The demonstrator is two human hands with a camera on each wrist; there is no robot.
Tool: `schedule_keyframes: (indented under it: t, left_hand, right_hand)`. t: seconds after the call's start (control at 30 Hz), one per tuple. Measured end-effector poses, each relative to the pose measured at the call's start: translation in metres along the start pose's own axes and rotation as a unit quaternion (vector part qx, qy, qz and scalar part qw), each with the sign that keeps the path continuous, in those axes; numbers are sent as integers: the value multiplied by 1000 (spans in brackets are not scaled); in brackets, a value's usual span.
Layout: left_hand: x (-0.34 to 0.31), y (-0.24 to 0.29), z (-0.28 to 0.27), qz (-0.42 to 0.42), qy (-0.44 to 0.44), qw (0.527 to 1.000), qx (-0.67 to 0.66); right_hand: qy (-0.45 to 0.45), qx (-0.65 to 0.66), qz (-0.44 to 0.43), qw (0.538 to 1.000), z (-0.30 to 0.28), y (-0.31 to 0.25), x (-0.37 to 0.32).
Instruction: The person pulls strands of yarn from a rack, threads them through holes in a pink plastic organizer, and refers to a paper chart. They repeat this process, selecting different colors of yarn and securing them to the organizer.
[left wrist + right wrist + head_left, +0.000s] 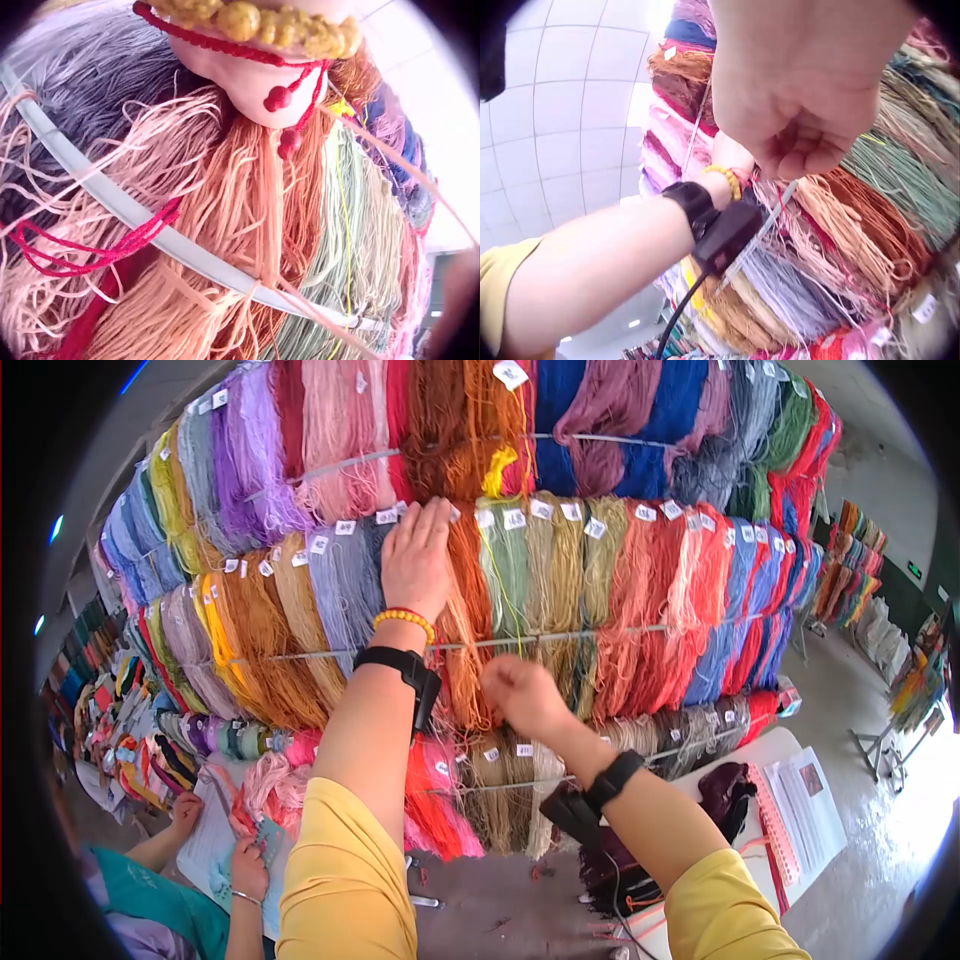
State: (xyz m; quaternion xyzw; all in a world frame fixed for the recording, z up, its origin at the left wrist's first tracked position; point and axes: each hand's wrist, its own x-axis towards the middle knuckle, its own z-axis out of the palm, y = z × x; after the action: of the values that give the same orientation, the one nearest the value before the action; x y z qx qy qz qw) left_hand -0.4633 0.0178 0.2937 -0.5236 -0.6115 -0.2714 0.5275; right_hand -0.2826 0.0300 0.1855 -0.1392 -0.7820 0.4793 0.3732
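Note:
Against the upper edge of the middle row of thread hanks, my left hand [418, 555] lies with its fingers straight and pointing up, at the top of a peach hank [462, 650]. My right hand [527, 695] is in front of the green and tan hanks, its fingers curled inward in the right wrist view. A loose peach strand [420, 178] runs from under the left hand toward the right hand, which pinches thread; the fingertips' hold is partly hidden. A rust-orange hank [470, 575] hangs beside the peach one.
A pale strap [570, 637] crosses the middle row. White tags [515, 518] mark the hanks. At lower left another person's hand [250, 868] is by pink thread [272, 790]. To the right, a table holds a notebook [775, 825] and dark purple thread [722, 800].

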Motion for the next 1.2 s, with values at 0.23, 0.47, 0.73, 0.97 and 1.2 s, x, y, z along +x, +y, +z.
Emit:
schedule_keyframes:
  t: [0.23,0.47,0.73,0.97,1.2]
  left_hand:
    - [6,-1,2,72,40,996,31]
    - [9,-35,38,83,-57,992,73]
    - [11,-19,-10,26,-72,997,-8]
    - [-57,276,-219,-65,-425,659,-617]
    - [-72,456,-315,-67,-559,333,-756]
  right_hand:
    - [-142,-100,78,982,-63,-63,-180]
    - [0,-176,446,877,-235,-123,-416]
    - [223,-379,580,685,-323,-207,-551]
    - [59,-347,323,879,-315,-214,-451]
    - [-62,-292,101,949,-327,-212,-428]
